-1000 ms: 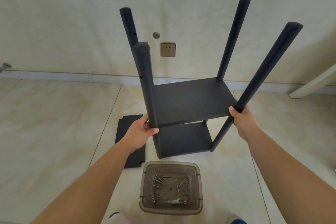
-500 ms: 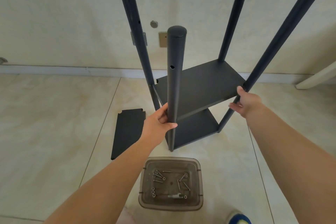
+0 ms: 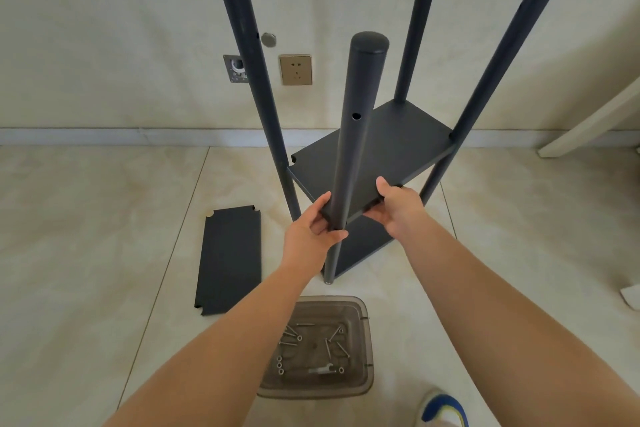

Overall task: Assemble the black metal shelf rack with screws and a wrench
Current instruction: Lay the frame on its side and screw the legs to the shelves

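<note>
The black metal shelf rack (image 3: pixel 377 152) with four round posts stands on the pale tiled floor (image 3: pixel 86 218), near the wall. Left hand (image 3: pixel 311 232) has its grip wrapped around the nearest post (image 3: pixel 356 135); right hand (image 3: pixel 394 206) grips the front edge of the upper shelf panel, fingers curled underneath. Just left of the rack, a loose flat black shelf panel (image 3: pixel 228 258) with notched corners lies on the floor. In front, close to the camera, sits a clear brownish plastic tray (image 3: pixel 362 350) holding silver screws (image 3: pixel 332 343) and a small wrench (image 3: pixel 320 370). A beige wall socket (image 3: pixel 295 69) shows behind. The posts are matte, with small screw holes along the sides, and a lower shelf sits beneath the upper one.
</note>
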